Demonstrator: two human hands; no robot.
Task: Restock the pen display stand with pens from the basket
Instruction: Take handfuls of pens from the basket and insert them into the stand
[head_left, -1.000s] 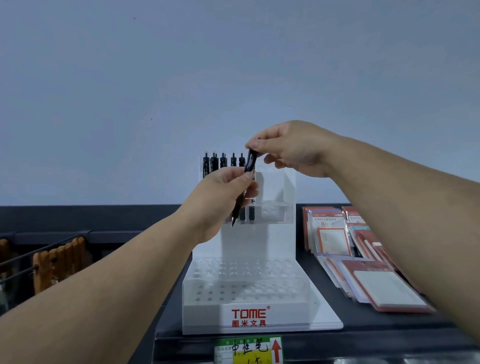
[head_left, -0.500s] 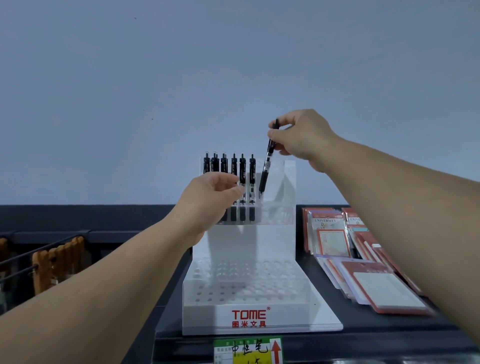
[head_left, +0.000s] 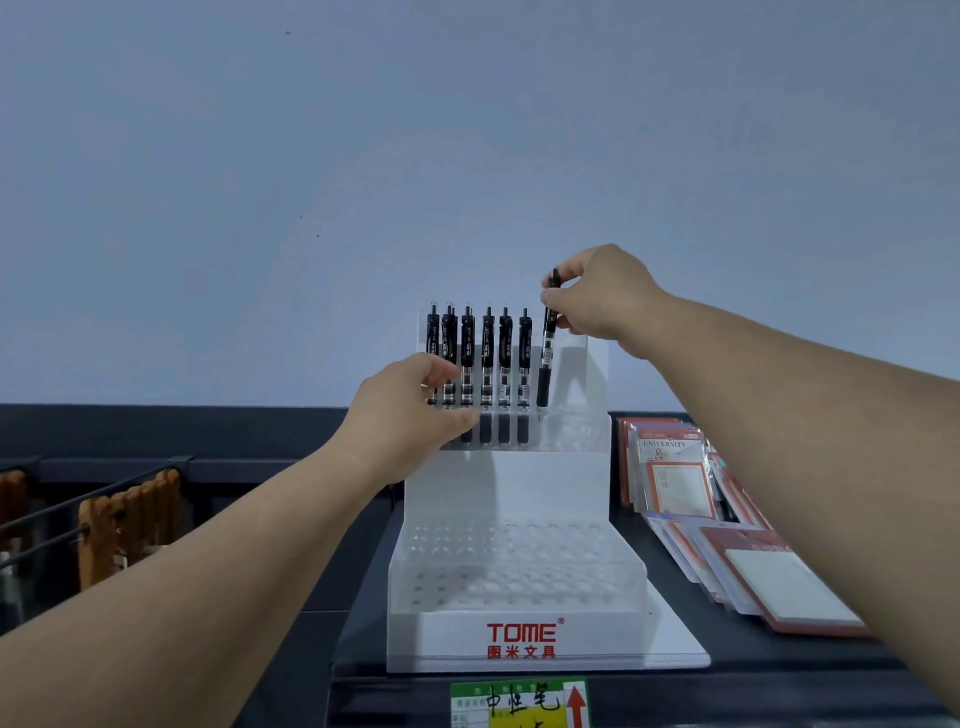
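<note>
Head view, looking forward at the shelf

- White pen display stand (head_left: 506, 483), stepped, red TOME mark on its front lip. It sits on a dark shelf (head_left: 779, 660) against a plain grey-blue wall
- Stand's upper tier: a row of black pens (head_left: 487, 358) upright in the holes, filling the tier's left part. Right part of that tier has open holes. The lower, front tier shows only bare holes
- Right hand (head_left: 602, 296) above the stand's upper right. Thumb and fingertips pinch the top end of one more black pen (head_left: 546, 353)
- That pen is close to upright, just right of the last pen in the row. Its tip is at the tier's top surface and it stands higher than its neighbours
- Left hand (head_left: 410, 410) at the upper tier's left front, fingers curled, covering the lower parts of the leftmost pens. Cannot tell whether it grips pens, the tier's edge, or nothing
- Right of the stand: packaged notebooks (head_left: 675, 478) with red borders, overlapping toward the front
- Below the stand's front: a green and yellow price label (head_left: 519, 704) with a red arrow
- Left of the stand, well apart: brown items hung on a wire rack (head_left: 130, 514)
</note>
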